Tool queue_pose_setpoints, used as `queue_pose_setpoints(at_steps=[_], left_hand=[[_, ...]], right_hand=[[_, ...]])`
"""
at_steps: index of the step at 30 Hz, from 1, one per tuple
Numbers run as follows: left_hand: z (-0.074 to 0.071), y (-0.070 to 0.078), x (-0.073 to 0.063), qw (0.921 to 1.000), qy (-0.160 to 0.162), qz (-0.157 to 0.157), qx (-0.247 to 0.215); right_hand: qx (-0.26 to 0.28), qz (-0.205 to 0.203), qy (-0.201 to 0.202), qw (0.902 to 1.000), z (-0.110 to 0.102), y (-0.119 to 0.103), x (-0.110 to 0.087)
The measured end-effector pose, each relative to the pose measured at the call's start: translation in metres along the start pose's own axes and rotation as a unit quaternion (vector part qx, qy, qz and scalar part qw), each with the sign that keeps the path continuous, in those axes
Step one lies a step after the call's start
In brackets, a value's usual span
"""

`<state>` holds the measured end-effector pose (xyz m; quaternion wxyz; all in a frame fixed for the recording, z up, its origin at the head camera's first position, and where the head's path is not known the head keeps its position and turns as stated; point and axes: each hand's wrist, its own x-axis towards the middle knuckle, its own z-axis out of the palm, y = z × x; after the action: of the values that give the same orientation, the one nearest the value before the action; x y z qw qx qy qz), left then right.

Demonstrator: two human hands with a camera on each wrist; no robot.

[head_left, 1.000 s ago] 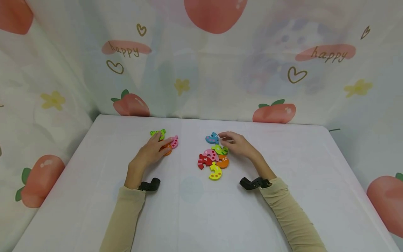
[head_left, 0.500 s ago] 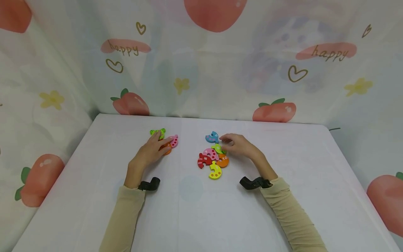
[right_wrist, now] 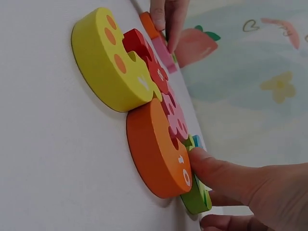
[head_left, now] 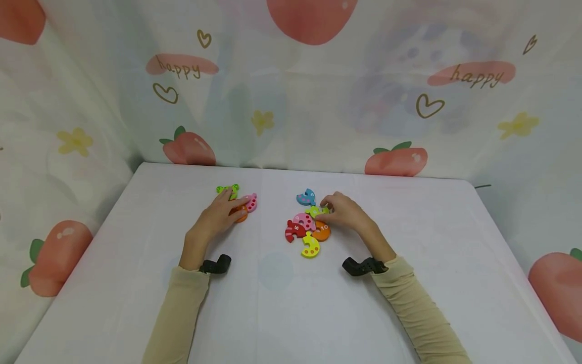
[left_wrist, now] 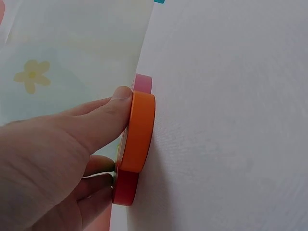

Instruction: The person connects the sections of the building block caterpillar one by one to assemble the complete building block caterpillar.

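My left hand (head_left: 218, 215) rests with extended fingers on a small group of wooden animal puzzle pieces. A green piece (head_left: 234, 190), a pink piece (head_left: 251, 202), an orange piece (left_wrist: 140, 130) and a red piece (left_wrist: 126, 188) lie under or beside it. To the right, my right hand (head_left: 347, 211) pinches a green puzzle piece (right_wrist: 196, 199) between thumb and fingers. Around it are an orange piece numbered 10 (right_wrist: 156, 149), a pink spotted piece (head_left: 303, 220), a red piece numbered 8 (head_left: 295, 230) and a yellow piece (head_left: 311, 246). Just behind sits a blue piece (head_left: 306, 197).
The pieces lie on a white-covered table (head_left: 277, 313). A patterned cloth (head_left: 291, 101) hangs behind it and at both sides. Black wrist cameras are strapped below each hand, over beige sleeves (head_left: 177, 313).
My right hand has come from beside the blue piece down onto the green piece, and its thumb and fingers have closed about it. The left hand stays in place.
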<state>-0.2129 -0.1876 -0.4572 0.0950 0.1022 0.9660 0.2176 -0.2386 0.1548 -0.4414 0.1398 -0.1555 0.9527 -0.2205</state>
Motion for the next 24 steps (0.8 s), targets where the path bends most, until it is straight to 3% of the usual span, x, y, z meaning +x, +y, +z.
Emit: queue_pose_setpoints(at_steps=[6, 17, 24], left_hand=[[-0.001, 0.005, -0.001, 0.9999, 0.011, -0.003, -0.006], [-0.002, 0.008, -0.004, 0.9999, 0.006, -0.009, -0.001], [-0.002, 0.007, -0.003, 0.9999, 0.008, -0.007, -0.005]], right_hand=[[0.004, 0.039, 0.003, 0.9992, -0.005, 0.002, -0.003], [0.023, 0.019, 0.034, 0.9990, -0.007, 0.006, -0.003], [-0.035, 0.029, 0.071, 0.9964, 0.005, -0.005, -0.002]])
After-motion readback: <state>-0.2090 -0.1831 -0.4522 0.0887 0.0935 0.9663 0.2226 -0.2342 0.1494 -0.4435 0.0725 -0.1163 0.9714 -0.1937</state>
